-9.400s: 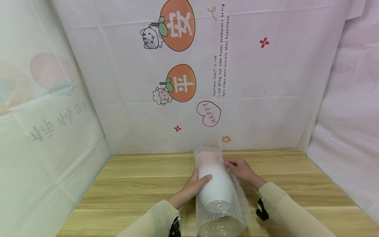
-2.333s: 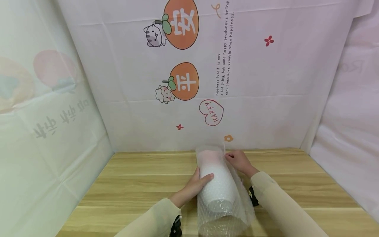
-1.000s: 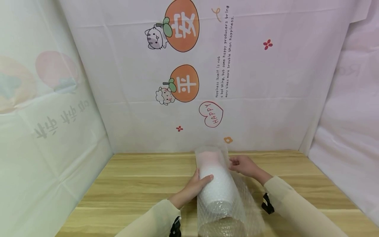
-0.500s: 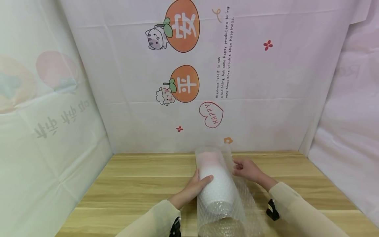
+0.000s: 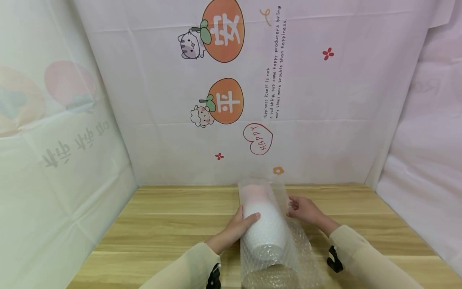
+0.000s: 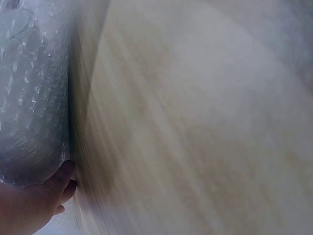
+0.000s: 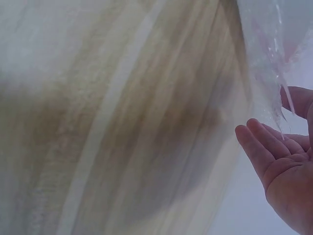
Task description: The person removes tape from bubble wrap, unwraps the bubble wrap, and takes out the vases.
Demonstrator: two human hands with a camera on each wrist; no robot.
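Note:
A smooth vase-like object (image 5: 265,218), white with a pink far end, lies lengthwise on the table inside clear bubble wrap (image 5: 268,275). My left hand (image 5: 234,228) holds its left side through the wrap, thumb on top and fingers along the side. In the left wrist view, a fingertip (image 6: 67,169) shows at the foot of the bubbled plastic. To the right of the object, my right hand (image 5: 304,209) pinches the loose edge of the wrap. The right wrist view shows that plastic edge (image 7: 274,93) between thumb and fingers, with the other fingers extended.
The table (image 5: 173,224) has a light wood-grain top. A printed white cloth (image 5: 306,100) hangs behind its far edge, close to the far end of the wrap. Pale cloths also hang at left and right. Black straps (image 5: 335,259) sit on both sleeves.
My right hand has moved right and slightly nearer from beside the object's far end, drawing the loose wrap outward. The left hand keeps its hold, and the object stays in place.

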